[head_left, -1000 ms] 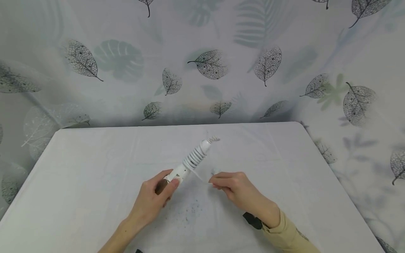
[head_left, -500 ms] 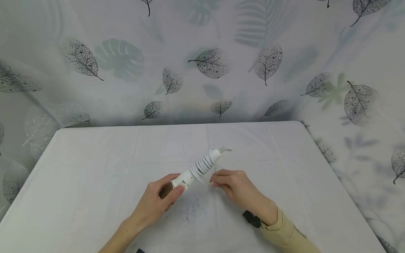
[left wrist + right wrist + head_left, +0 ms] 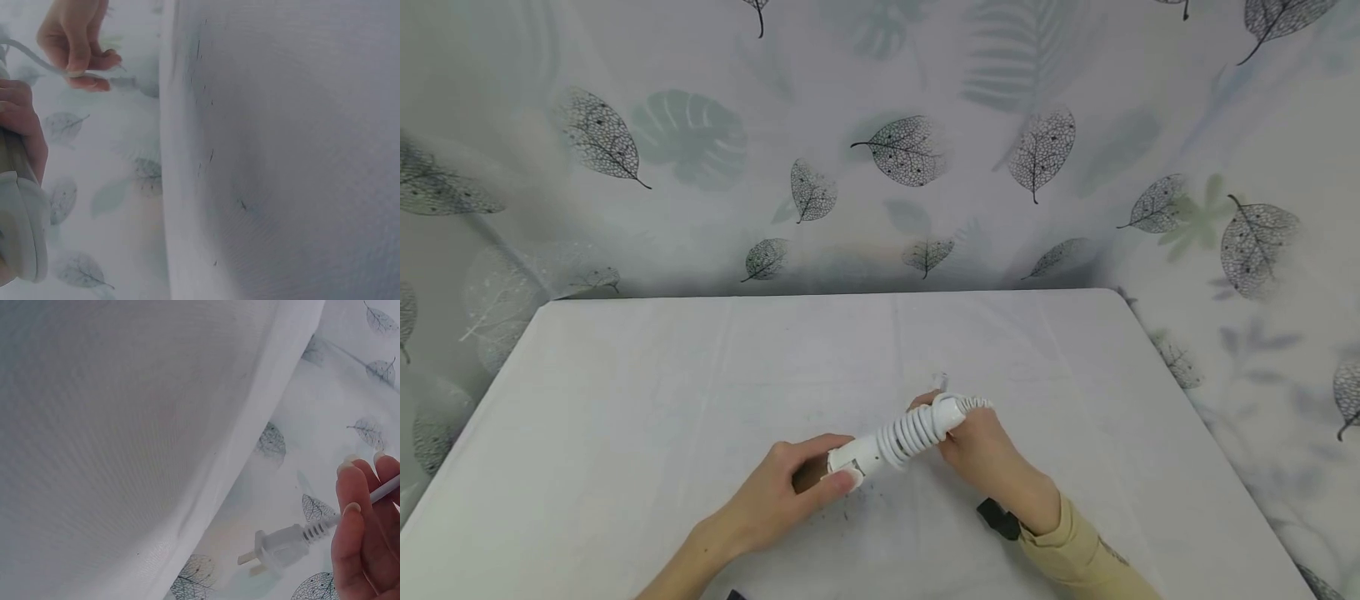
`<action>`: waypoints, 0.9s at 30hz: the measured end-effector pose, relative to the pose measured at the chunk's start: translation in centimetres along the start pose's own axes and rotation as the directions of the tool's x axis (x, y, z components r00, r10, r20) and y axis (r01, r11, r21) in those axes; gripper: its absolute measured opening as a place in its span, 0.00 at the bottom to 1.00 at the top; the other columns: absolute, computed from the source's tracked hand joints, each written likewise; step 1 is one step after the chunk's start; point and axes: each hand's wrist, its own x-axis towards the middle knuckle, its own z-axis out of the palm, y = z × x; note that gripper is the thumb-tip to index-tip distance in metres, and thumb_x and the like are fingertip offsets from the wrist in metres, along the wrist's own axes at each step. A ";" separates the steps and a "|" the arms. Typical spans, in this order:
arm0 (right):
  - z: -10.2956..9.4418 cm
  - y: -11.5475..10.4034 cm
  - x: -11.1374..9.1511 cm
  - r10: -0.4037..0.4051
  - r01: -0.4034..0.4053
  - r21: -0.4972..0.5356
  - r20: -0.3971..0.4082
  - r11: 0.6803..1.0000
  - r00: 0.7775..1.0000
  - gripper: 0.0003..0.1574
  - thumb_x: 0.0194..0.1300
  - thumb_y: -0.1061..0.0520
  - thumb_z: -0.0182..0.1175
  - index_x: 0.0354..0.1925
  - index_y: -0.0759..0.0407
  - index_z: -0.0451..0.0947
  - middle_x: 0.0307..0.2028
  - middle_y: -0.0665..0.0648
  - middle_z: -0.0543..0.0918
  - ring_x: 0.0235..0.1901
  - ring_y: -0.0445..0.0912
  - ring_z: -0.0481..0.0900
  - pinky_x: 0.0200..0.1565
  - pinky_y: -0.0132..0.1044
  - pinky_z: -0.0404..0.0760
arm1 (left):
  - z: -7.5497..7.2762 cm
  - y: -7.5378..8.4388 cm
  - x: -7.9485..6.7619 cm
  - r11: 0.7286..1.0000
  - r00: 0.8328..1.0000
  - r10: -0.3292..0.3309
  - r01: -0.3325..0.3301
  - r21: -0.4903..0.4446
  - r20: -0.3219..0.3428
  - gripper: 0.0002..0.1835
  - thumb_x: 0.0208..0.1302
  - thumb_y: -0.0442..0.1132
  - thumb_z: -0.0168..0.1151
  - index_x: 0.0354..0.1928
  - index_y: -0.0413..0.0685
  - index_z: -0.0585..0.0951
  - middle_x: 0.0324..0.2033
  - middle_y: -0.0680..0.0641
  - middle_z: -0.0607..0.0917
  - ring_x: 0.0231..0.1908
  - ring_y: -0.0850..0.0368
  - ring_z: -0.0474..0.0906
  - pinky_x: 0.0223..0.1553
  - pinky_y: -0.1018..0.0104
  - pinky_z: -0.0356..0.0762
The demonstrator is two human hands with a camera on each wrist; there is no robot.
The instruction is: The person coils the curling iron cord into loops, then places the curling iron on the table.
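My left hand (image 3: 775,500) grips one end of a white corded handheld appliance (image 3: 865,450), thumb on the near side. Coils of its white cord (image 3: 913,437) wrap round the other end, which points right and overlaps my right hand (image 3: 996,458) in the head view. In the right wrist view my right hand's fingers (image 3: 353,494) pinch the loose cord just behind a white two-pin plug (image 3: 284,545). The left wrist view has a rounded white part of the appliance (image 3: 25,225) at its left edge, with the pinched cord (image 3: 31,56) above it.
A white cloth-covered table (image 3: 625,375) lies beneath, with small dark specks (image 3: 846,512) near the appliance. Leaf-print fabric (image 3: 820,100) hangs behind and at the sides. A black strap piece (image 3: 998,518) sits at the right wrist.
The left hand has shifted the appliance right and toward me, turning it flatter. Its coiled end now passes in front of the right hand, which stays nearly in place holding the cord.
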 end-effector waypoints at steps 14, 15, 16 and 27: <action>0.4 0.4 0.4 -0.237 0.244 0.070 -0.101 0.967 0.966 0.23 0.75 0.46 0.53 0.35 0.59 0.85 0.33 0.51 0.87 0.28 0.39 0.81 0.32 0.28 0.80 | 0.1 0.1 -0.3 0.997 0.979 0.054 -0.066 0.051 0.196 0.14 0.69 0.51 0.63 0.54 0.63 0.83 0.32 0.65 0.83 0.28 0.74 0.74 0.28 0.75 0.73; 0.4 0.4 0.4 -0.244 0.252 0.071 -0.108 0.965 0.964 0.24 0.75 0.45 0.51 0.35 0.59 0.85 0.32 0.51 0.87 0.27 0.39 0.81 0.32 0.28 0.79 | 0.0 0.2 -0.3 0.996 0.978 0.054 -0.067 0.056 0.203 0.13 0.69 0.52 0.63 0.54 0.64 0.83 0.32 0.65 0.83 0.27 0.74 0.74 0.27 0.76 0.72; 0.4 0.4 0.5 -0.250 0.258 0.069 -0.113 0.964 0.962 0.24 0.75 0.45 0.51 0.35 0.59 0.85 0.32 0.51 0.87 0.27 0.39 0.80 0.32 0.27 0.79 | 0.1 0.2 -0.3 0.996 0.976 0.054 -0.068 0.061 0.210 0.13 0.69 0.52 0.63 0.53 0.64 0.83 0.31 0.66 0.83 0.27 0.75 0.73 0.26 0.76 0.71; 0.1 0.4 0.6 -0.258 0.268 0.077 -0.123 0.960 0.958 0.05 0.62 0.58 0.69 0.34 0.59 0.84 0.30 0.50 0.86 0.24 0.37 0.77 0.30 0.24 0.76 | 0.2 0.3 -0.3 0.998 0.956 -0.050 0.037 0.053 0.288 0.11 0.67 0.58 0.63 0.50 0.74 0.82 0.32 0.67 0.83 0.30 0.73 0.78 0.31 0.74 0.76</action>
